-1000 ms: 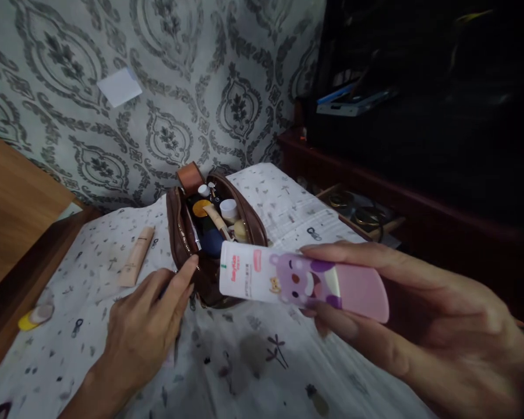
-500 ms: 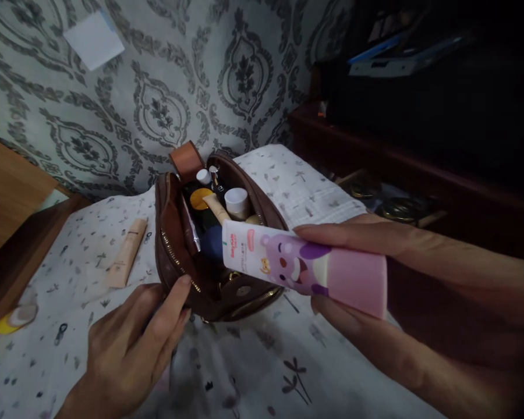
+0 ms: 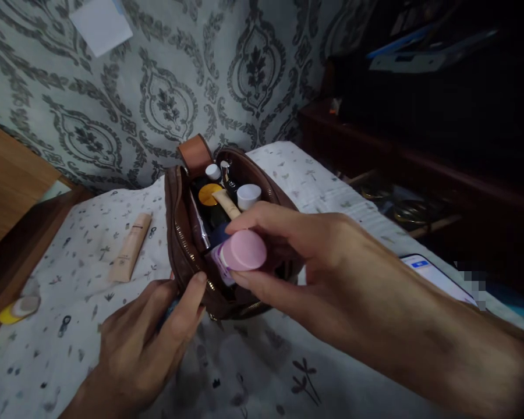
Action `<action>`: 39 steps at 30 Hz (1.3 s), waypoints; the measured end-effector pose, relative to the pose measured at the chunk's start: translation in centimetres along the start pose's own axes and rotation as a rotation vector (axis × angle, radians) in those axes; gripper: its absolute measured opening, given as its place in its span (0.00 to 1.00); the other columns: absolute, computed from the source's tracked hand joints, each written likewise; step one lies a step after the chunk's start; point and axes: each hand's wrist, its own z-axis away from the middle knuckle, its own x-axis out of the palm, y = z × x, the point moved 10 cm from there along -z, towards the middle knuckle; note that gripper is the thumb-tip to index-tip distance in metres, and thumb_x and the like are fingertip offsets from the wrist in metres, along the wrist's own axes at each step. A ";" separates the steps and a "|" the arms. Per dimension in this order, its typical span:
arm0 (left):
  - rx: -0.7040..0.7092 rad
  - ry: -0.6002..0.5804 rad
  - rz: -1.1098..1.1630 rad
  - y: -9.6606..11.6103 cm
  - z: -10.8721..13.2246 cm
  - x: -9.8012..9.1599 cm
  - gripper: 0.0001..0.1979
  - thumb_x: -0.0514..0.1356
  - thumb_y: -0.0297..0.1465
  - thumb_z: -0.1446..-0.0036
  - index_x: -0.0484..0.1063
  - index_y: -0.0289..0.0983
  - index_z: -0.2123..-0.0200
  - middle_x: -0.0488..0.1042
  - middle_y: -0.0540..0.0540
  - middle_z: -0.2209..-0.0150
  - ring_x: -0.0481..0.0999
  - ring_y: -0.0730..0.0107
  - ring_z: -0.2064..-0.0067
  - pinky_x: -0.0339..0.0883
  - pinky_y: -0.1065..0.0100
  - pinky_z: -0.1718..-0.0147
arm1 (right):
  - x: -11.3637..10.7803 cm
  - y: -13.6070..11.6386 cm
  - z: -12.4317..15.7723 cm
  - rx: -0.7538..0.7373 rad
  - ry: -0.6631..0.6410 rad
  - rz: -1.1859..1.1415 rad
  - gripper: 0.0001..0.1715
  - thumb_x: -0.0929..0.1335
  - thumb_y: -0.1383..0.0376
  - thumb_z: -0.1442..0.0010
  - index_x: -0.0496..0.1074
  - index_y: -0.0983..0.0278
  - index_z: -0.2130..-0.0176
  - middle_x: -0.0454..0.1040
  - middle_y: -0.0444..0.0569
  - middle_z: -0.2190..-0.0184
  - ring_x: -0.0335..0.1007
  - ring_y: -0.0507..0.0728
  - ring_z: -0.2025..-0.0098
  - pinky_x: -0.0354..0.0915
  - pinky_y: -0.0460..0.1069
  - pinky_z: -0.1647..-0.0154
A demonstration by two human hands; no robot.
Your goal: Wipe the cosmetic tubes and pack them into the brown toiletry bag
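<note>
My right hand (image 3: 305,256) pinches a pink tube (image 3: 245,250) by its cap end, with the tube's other end down inside a brown toiletry bag (image 3: 181,233). The bag is unzipped and stands upright on the bedding. My left hand (image 3: 144,337) grips its near left edge, thumb or finger laid against the gold zipper. Inside the bag sit a jar with a white lid (image 3: 248,196), a slim beige tube (image 3: 226,203), a round yellow-orange lid (image 3: 210,195) and a small white cap (image 3: 213,171). My right fingers partly cover the bag's contents.
A peach tube (image 3: 131,247) lies on the patterned sheet left of the bag. Further left is a yellow and white item (image 3: 20,308). A lit phone (image 3: 439,279) rests beyond my right forearm. Dark wooden furniture (image 3: 323,134) stands at the right, a papered wall behind.
The pink tube has moved left and tipped from lying sideways above the bag to pointing down into it. The phone has come into view. My left hand keeps its hold.
</note>
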 end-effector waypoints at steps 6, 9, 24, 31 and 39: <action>-0.003 0.040 0.030 -0.1 0.2 -0.2 0.22 0.60 0.24 0.37 0.68 0.35 0.40 0.75 0.46 0.66 0.77 0.70 0.67 0.68 0.71 0.70 | 2.0 -0.4 -1.6 0.008 -0.110 0.135 0.06 0.68 0.71 0.40 0.74 0.61 0.67 0.69 0.40 0.77 0.61 0.48 0.76 0.53 0.45 0.76; 0.006 0.050 0.055 0.0 0.1 -0.3 0.21 0.59 0.24 0.36 0.68 0.34 0.40 0.75 0.45 0.65 0.76 0.69 0.66 0.69 0.71 0.70 | 3.4 -0.9 -2.0 -0.029 -0.224 0.168 0.10 0.67 0.75 0.41 0.74 0.63 0.70 0.69 0.41 0.77 0.61 0.48 0.75 0.54 0.46 0.74; 0.013 0.074 0.011 0.3 -0.6 -0.9 0.19 0.57 0.26 0.34 0.66 0.31 0.41 0.75 0.45 0.66 0.76 0.70 0.68 0.67 0.72 0.72 | 4.5 0.2 -3.8 -0.063 -0.221 0.254 0.10 0.65 0.72 0.41 0.70 0.63 0.58 0.73 0.46 0.66 0.68 0.54 0.64 0.58 0.47 0.68; -0.002 0.067 0.006 0.2 -0.4 -0.8 0.18 0.56 0.26 0.33 0.67 0.33 0.41 0.75 0.46 0.66 0.76 0.72 0.68 0.66 0.73 0.71 | 6.0 0.2 -5.0 -0.067 -0.307 0.417 0.04 0.64 0.72 0.43 0.68 0.64 0.66 0.73 0.52 0.65 0.70 0.58 0.60 0.60 0.47 0.68; -0.029 0.063 0.045 0.1 -0.4 -0.8 0.21 0.57 0.25 0.34 0.66 0.35 0.39 0.75 0.48 0.66 0.76 0.72 0.69 0.66 0.73 0.70 | 5.9 -0.9 -4.8 -0.157 -0.294 0.377 0.07 0.66 0.74 0.45 0.68 0.63 0.67 0.72 0.47 0.69 0.69 0.57 0.62 0.63 0.48 0.62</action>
